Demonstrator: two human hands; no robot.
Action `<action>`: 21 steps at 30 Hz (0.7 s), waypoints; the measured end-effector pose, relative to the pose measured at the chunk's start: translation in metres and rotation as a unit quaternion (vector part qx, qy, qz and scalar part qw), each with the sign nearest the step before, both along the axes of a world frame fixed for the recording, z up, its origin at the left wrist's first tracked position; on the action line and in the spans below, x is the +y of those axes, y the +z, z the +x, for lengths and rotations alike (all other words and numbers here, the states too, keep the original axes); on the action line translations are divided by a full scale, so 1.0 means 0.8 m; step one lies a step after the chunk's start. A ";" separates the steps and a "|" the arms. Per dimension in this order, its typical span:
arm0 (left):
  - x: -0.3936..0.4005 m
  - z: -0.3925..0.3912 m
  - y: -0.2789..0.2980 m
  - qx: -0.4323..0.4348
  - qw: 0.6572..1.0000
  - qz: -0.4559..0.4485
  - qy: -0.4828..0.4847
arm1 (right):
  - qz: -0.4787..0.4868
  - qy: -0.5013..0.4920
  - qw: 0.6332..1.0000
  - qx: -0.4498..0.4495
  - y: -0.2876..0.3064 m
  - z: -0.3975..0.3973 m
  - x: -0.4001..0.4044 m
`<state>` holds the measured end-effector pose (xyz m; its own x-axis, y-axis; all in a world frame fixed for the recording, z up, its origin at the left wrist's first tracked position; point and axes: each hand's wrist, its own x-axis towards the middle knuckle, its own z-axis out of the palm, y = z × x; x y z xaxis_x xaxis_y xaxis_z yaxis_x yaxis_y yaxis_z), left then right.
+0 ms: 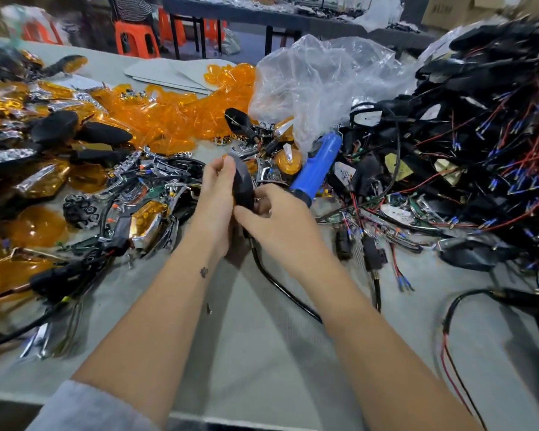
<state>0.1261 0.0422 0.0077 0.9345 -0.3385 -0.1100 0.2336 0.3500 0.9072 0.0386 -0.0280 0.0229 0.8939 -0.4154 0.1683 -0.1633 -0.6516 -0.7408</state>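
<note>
Grey table (262,353) below — left hand (215,197), right hand (277,219) both clench the upright black oval plastic shell (242,185) between them.

Head-worn camera, facing forward and down, close above table (262,353)

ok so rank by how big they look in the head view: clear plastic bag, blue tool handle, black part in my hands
1. crumpled clear plastic bag
2. blue plastic tool handle
3. black rounded plastic housing, partly hidden; 2 versus 3 unsure
</note>
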 end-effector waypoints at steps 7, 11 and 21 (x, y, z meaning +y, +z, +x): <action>0.004 -0.018 0.032 0.031 0.996 -0.019 -0.080 | 0.013 -0.014 1.000 -0.017 0.013 0.003 -0.001; 0.021 -0.031 0.056 0.036 0.996 -0.062 -0.061 | 0.095 -0.005 0.988 -0.124 0.032 0.007 0.005; 0.054 -0.051 0.075 0.046 0.992 -0.092 -0.076 | 0.162 -0.025 0.960 -0.228 0.057 0.024 0.048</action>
